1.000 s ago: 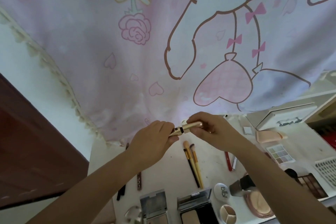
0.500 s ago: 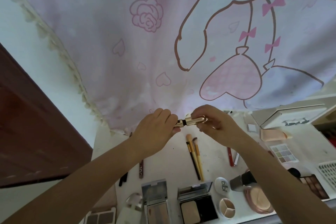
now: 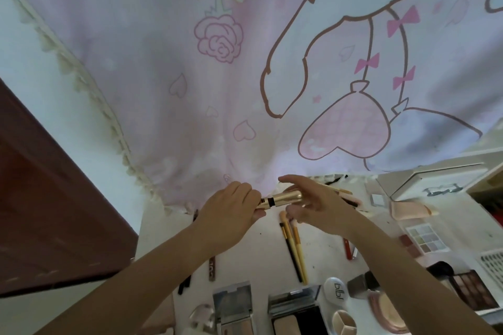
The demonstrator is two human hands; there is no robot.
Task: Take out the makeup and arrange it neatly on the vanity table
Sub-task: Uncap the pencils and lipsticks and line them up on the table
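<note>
Just above the far part of the surface [image 3: 261,250], the left hand [image 3: 231,209] clamped one end of the gold tube [image 3: 283,198]; the right hand [image 3: 313,207] was spread loose around it. It looked light, stiff, slick; best gripped mid-barrel.

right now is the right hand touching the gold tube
Cannot tell: in the head view the right hand has opened around the gold tube, fingers spread; the left hand grips its end.

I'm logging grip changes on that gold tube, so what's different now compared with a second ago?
The right hand has opened: its fingers, earlier pinching the shiny gold tube, are now spread and lifting off its cap end. The left hand still grips the tube's other end. The two yellow-handled brushes on the white vanity table stayed put.
</note>
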